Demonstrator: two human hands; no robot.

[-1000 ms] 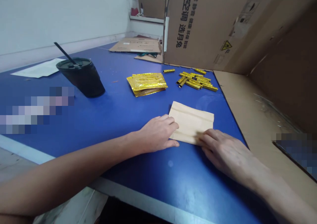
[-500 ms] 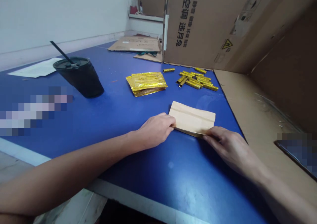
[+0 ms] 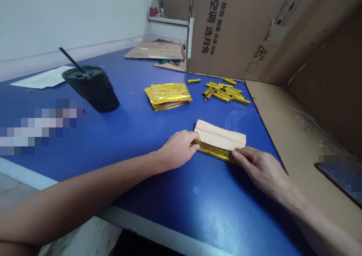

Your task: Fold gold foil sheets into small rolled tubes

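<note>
Between my hands lies a sheet of gold foil paper (image 3: 222, 134), its pale inner side facing up. The near edge is folded over, so a shiny gold strip shows along the front. My left hand (image 3: 181, 147) pinches the left end of that fold. At the right end, my right hand (image 3: 254, 161) grips the fold between thumb and fingers. Beyond the sheet, a stack of gold foil sheets (image 3: 169, 95) rests on the blue table, and a pile of folded gold strips (image 3: 223, 92) sits to its right.
A dark cup with a straw (image 3: 92, 88) stands at the left, near a white paper (image 3: 42, 77). A large cardboard box (image 3: 226, 33) rises behind the strips. Flat cardboard (image 3: 155, 51) lies at the back, and a dark-screened device (image 3: 339, 180) lies at the right.
The sheet's near edge has been turned up and over, so a gold band now covers its front part. Both hands keep hold of its ends.
</note>
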